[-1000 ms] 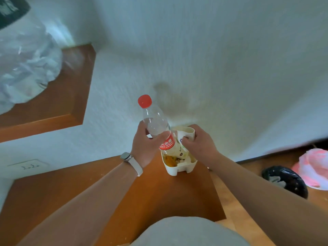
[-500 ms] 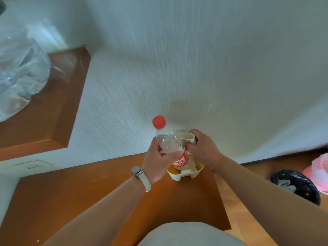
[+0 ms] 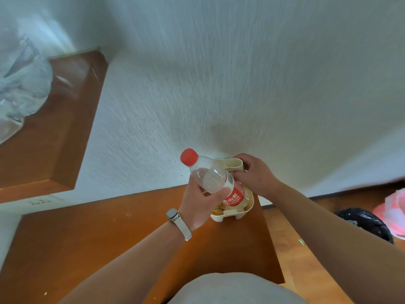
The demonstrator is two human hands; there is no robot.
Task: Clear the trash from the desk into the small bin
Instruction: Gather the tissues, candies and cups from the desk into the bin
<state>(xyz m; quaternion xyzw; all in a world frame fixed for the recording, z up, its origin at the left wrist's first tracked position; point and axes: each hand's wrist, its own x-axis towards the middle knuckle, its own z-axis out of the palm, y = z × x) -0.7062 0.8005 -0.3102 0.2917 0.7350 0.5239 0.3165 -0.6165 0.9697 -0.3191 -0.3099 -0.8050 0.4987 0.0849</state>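
Lowered and tipped further over the past second, the red-capped plastic bottle now has its base inside the small cream bin at the desk's far right corner, against the white wall. A person's left hand wraps around the bottle's middle while the right hand grips the bin's raised lid or handle, steadying it. With yellow scraps already visible in the bin and no other trash seen on the bare wooden desktop, the job appears nearly finished, pending only the bottle's release.
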